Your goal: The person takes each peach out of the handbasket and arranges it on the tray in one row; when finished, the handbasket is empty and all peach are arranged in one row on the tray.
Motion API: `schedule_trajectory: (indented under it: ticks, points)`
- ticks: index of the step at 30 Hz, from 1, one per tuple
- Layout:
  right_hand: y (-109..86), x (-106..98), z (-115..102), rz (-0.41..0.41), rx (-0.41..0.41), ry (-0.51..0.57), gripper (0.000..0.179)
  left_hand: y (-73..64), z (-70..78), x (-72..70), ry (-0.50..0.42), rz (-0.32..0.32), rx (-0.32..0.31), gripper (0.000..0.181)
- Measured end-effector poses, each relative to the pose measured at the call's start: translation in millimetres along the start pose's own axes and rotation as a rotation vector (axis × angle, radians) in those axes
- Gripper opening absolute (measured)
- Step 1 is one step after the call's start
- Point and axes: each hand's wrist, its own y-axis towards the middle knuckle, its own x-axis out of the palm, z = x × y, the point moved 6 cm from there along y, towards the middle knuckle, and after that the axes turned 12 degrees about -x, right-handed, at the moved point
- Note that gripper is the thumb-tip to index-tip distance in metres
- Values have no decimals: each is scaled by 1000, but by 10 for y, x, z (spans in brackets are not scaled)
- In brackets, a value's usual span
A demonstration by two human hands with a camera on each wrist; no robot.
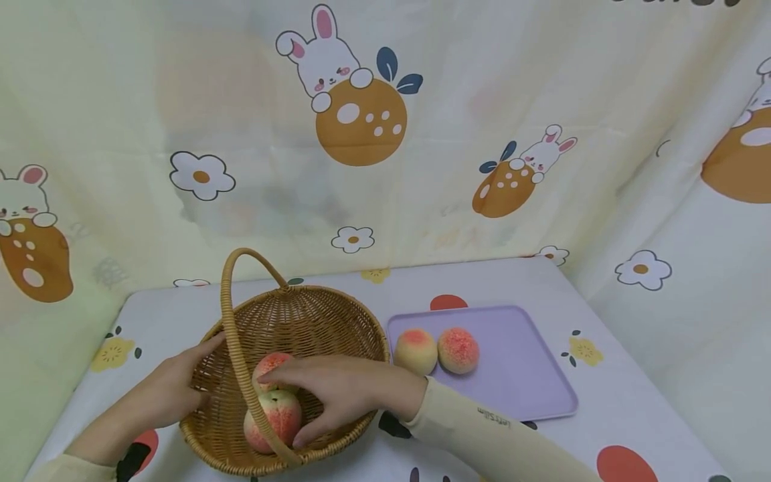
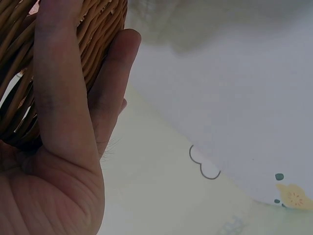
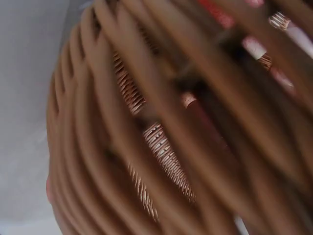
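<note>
near the tabletop's left edge, the left hand is gripping the wicker basket's side; the right hand is spreading half open over two peaches inside, and i cannot tell whether it's pinching either. two more peaches are sitting along the purple tray's left edge.

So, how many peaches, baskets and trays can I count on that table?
Wicker basket: 1
Purple tray: 1
Peaches: 4 in sight, 2 in the basket and 2 on the tray
Total: 6
</note>
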Motion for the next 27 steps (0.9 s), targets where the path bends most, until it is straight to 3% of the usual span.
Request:
schedule_trajectory:
  ticks: [11, 27]
  points:
    - [74, 76, -71, -88, -58, -84, 85, -1, -18, 2, 4, 13, 17, 96]
    - [25, 8, -24, 49, 53, -250, 61, -16, 2, 6, 15, 9, 7, 97]
